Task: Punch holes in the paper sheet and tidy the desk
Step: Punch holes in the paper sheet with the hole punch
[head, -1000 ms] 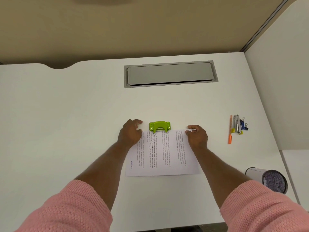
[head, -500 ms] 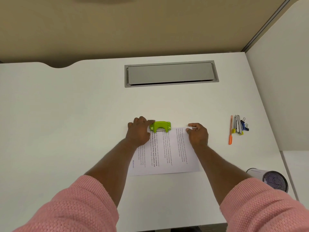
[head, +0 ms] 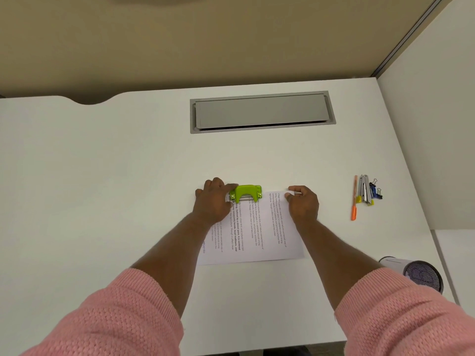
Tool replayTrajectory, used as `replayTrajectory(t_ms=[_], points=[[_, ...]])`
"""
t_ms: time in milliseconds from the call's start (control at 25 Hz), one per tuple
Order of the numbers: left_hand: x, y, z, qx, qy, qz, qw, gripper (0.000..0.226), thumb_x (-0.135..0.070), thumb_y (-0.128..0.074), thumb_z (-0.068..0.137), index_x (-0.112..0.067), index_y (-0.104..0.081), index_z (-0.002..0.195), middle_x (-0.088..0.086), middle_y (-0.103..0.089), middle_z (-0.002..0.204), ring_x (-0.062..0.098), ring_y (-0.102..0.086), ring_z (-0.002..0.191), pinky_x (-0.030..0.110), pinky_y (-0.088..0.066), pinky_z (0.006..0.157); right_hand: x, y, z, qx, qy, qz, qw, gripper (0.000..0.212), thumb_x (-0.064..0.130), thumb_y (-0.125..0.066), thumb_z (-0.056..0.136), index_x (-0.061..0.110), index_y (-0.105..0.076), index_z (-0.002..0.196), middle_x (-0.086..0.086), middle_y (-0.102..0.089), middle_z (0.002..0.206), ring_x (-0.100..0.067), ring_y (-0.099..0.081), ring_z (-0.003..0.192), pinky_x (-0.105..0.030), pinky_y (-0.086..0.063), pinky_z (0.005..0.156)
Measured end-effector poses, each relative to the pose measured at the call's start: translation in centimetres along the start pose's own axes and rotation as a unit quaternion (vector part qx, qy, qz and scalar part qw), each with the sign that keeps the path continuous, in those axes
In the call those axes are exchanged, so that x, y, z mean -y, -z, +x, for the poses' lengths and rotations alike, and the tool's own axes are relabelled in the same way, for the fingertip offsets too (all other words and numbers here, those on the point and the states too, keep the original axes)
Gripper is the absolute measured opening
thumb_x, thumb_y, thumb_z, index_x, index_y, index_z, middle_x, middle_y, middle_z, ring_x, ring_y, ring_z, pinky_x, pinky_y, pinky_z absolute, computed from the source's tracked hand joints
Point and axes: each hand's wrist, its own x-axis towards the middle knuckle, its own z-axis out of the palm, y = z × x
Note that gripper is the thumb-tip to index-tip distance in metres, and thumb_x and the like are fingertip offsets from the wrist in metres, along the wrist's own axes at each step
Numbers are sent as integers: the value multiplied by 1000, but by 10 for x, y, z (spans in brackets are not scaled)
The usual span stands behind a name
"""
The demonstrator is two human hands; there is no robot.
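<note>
A pink knitted left sleeve (head: 108,319) leads up to the left grip (head: 212,201), whose fingers curl onto the left end of the lime-green plastic hole punch (head: 246,192) and hold it. The punch sits on the 12 o'clock edge of the white printed paper sheet (head: 259,232), left of that edge's middle, with the edge slid into its slot. The sheet lies flat on the white counter (head: 102,176), at its middle. At 12 o'clock from the punch, well apart, is a grey rectangular cable hatch (head: 262,111). The right grip (head: 303,204) pinches the sheet's 1 o'clock corner. At 3 o'clock from it lie an orange pen (head: 354,199), a silver stapler (head: 365,188) and blue binder clips (head: 375,190), close together. At 5 o'clock, a black mesh cup (head: 416,273) lies on its side.
</note>
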Motion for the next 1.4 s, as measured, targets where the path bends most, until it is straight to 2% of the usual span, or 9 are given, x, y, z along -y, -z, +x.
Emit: replayTrajectory(t_ms=[120, 200, 320, 400, 480, 640, 840, 1400], points=[[1, -1, -3, -11, -10, -2, 1000, 60, -31, -62, 88, -37, -44, 145, -1, -50, 127, 22, -43, 123, 42, -37, 98, 0, 3, -7, -10, 74, -63, 995, 24, 22, -68, 90, 21, -68, 114, -4, -67, 115, -23, -63, 111, -30, -46, 93], [6, -5, -11, -49, -6, -4, 999, 62, -31, -58, 90, -29, -39, 149, 2, -46, 145, 23, -38, 136, 44, -33, 107, 1, 3, -13, -28, 167, -151, 974, 34, 27, -62, 93, 18, -63, 126, -4, -61, 127, -25, -56, 120, -40, -45, 101], [22, -20, -31, -88, -3, 10, 996, 66, -33, -48, 97, -16, -24, 156, 7, -18, 165, 25, -13, 153, 50, -17, 121, 12, -9, -21, -1, 270, -192, 943, 44, 30, -55, 98, 14, -54, 139, -4, -52, 145, -24, -44, 137, -42, -36, 112], [33, -33, -42, -88, -3, 24, 996, 68, -40, -38, 101, -13, -12, 158, 7, -4, 167, 23, 1, 154, 50, -9, 124, 23, -24, -25, 35, 309, -215, 926, 49, 31, -52, 100, 12, -49, 145, -6, -45, 154, -23, -37, 145, -41, -29, 120], [40, -41, -47, -97, 1, 31, 995, 70, -47, -30, 102, -13, -5, 159, 7, 3, 167, 22, 7, 154, 47, -5, 125, 35, -41, -27, 67, 336, -236, 910, 50, 33, -48, 102, 14, -46, 149, -5, -39, 159, -22, -31, 148, -42, -24, 123], [48, -47, -32, -117, 18, 35, 992, 72, -51, -24, 103, -13, 1, 158, 6, 7, 167, 20, 10, 154, 47, -6, 125, 61, -75, -18, 83, 375, -267, 884, 50, 36, -40, 106, 15, -41, 151, -4, -32, 163, -21, -26, 151, -44, -19, 125], [51, -49, -2, -127, 25, 35, 991, 70, -50, -23, 104, -12, -1, 158, 7, 5, 167, 21, 9, 154, 49, -8, 125, 84, -104, 3, 59, 396, -288, 870, 51, 40, -37, 106, 14, -44, 149, -6, -37, 160, -23, -30, 149, -45, -21, 124], [55, -59, 6, -136, 30, 45, 989, 69, -49, -23, 103, -13, -1, 158, 6, 5, 167, 22, 7, 154, 50, -11, 124, 78, -127, 22, 19, 413, -403, 816, 54, 46, -24, 106, 18, -43, 148, -5, -41, 158, -24, -34, 148, -52, -18, 124]])
